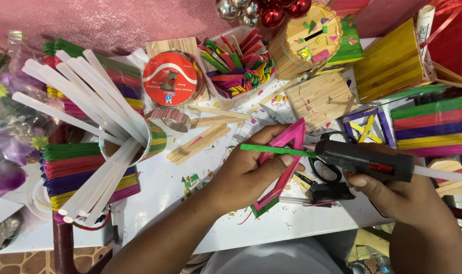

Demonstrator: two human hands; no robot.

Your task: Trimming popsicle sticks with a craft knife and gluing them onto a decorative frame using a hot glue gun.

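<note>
My left hand (249, 175) pinches a green craft stick (271, 149) between thumb and fingers, held level over a pink stick-built frame (287, 144) with a green edge that it also steadies. My right hand (393, 195) grips a black hot glue gun (365, 160), with a clear glue stick (444, 174) poking out of its back. The gun's nozzle touches the right end of the green stick. Black scissors (327, 170) lie on the white table (160, 187) beneath the gun.
A cup of long clear glue sticks (89, 101) stands at left among stacks of coloured sticks (84, 172). A tray of mixed coloured sticks (238, 66), a red tape roll (170, 78), plain wooden sticks (205, 137) and stick-built boxes (320, 99) crowd the back. More coloured stacks (434, 127) lie right.
</note>
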